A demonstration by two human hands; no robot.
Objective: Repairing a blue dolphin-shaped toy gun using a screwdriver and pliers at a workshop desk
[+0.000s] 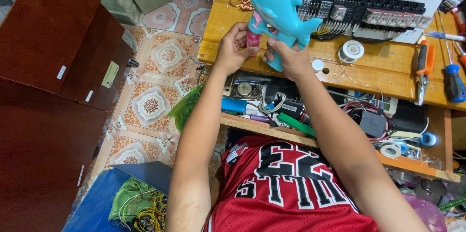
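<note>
The left hand's fingers (241,35) are curled shut around a small pink bottle (253,38) fitted under the toy's front. The right hand (290,57) closes its fingers about the grip of a blue shark toy (279,6), thumb pressed against its underside. The toy is held upright in the air above the near edge of the wooden tabletop (378,69), nose pointing far. It looks like hollow hard plastic: light, stiff and rather smooth, so the grip is the surest hold, while the thin fin and tail seem likelier to snap. Right of the hands lie a solder spool (351,50) and a wired panel (383,6); farther right, pliers (424,67) and a screwdriver (454,81). Below, an open drawer (340,115) is crowded with parts.
</note>
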